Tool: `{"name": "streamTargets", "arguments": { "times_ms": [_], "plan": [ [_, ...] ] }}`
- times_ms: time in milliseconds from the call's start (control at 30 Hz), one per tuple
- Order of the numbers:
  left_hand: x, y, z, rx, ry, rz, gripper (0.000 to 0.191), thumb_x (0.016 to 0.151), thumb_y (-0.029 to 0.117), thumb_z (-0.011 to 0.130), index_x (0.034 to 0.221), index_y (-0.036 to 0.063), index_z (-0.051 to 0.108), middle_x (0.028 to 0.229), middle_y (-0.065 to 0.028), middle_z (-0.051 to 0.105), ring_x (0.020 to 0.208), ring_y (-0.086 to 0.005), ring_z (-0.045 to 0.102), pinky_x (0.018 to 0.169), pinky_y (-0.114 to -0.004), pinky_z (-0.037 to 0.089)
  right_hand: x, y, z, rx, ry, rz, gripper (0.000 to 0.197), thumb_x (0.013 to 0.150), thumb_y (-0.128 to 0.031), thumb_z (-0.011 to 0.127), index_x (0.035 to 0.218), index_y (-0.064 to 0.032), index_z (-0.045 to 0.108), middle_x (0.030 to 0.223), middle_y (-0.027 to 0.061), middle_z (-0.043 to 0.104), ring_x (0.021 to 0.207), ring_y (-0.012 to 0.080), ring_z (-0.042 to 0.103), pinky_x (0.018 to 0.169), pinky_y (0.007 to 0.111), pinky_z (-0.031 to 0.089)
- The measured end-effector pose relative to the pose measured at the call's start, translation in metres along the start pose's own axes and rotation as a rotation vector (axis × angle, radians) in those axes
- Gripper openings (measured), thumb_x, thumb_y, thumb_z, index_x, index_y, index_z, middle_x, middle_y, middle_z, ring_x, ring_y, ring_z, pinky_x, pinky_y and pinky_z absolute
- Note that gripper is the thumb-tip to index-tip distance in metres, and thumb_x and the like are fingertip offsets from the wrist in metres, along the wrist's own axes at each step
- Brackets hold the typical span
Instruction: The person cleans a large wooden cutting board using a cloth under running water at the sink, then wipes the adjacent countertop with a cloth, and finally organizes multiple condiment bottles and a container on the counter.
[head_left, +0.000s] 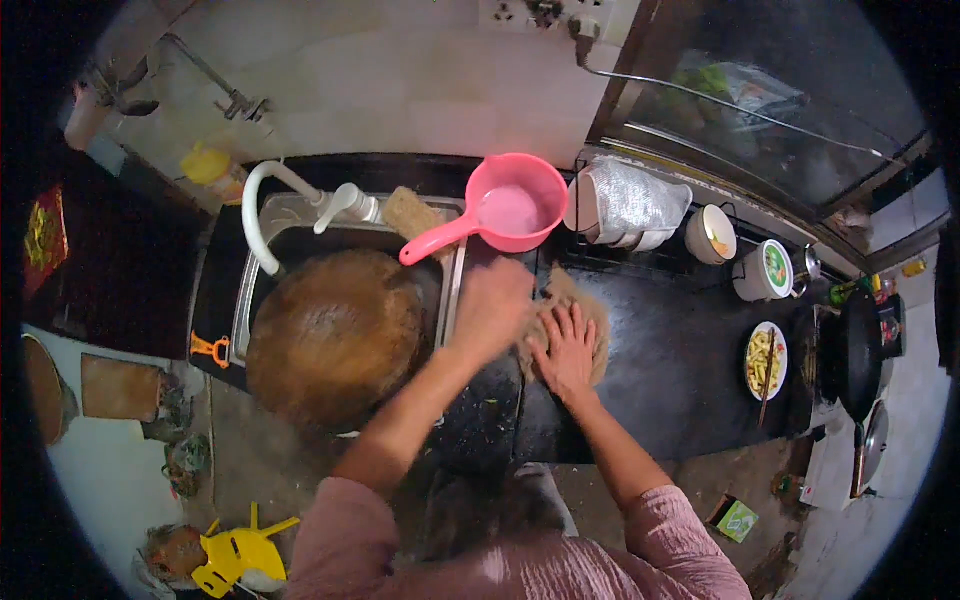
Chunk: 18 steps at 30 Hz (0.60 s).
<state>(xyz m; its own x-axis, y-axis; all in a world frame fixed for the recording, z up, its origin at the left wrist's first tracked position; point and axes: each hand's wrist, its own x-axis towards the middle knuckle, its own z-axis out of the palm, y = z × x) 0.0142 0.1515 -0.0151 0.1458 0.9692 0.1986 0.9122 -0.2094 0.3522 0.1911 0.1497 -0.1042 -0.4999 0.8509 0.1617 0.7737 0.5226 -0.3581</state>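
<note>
My right hand (568, 349) lies flat, fingers spread, on a crumpled brown cloth (596, 304) on the black countertop (667, 352). Blurred and apparently closed, my left hand (499, 304) is just left of the cloth; whether anything is in it cannot be told. Above it, a pink plastic dipper (521, 202) rests at the sink's right edge, its handle pointing down-left over a sponge-like tan pad (411, 212). A large round brown board, apparently wooden (337, 337), covers much of the steel sink (244, 300), below the white faucet (257, 217).
A plate of food (776, 375) with chopsticks (767, 367) stands at right, near a black wok (860, 352). Behind are a rack with a foil-like cover (637, 202), a bowl (711, 234) and a lidded white tub (763, 271). An orange peeler (210, 349) lies by the sink.
</note>
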Motion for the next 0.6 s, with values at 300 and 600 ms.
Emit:
{"name": "streamTargets", "arguments": {
  "times_ms": [300,600],
  "plan": [
    [-0.115,0.001,0.025,-0.086,-0.005,-0.291,0.056,0.082,0.022,0.053,0.129,-0.0027,0.036,0.133,-0.0225,0.037,0.118,-0.036,0.04,0.1,-0.044,0.03,0.011,-0.07,0.051,0.006,-0.153,-0.292,0.056,0.08,-0.036,0.044,0.13,-0.0114,0.043,0.143,0.0092,0.028,0.135,0.0321,0.016,0.106,0.053,0.01],
    [-0.239,0.039,0.011,-0.559,0.022,-0.432,0.041,0.089,0.022,0.047,0.125,0.0015,0.042,0.122,-0.0213,0.047,0.108,-0.0372,0.047,0.091,-0.041,0.039,-0.09,-0.06,-0.001,0.248,-0.267,-0.397,0.048,0.07,-0.022,0.064,0.114,-0.0069,0.053,0.131,0.0124,0.043,0.123,0.0332,0.036,0.099,0.044,0.029]
  ]
}}
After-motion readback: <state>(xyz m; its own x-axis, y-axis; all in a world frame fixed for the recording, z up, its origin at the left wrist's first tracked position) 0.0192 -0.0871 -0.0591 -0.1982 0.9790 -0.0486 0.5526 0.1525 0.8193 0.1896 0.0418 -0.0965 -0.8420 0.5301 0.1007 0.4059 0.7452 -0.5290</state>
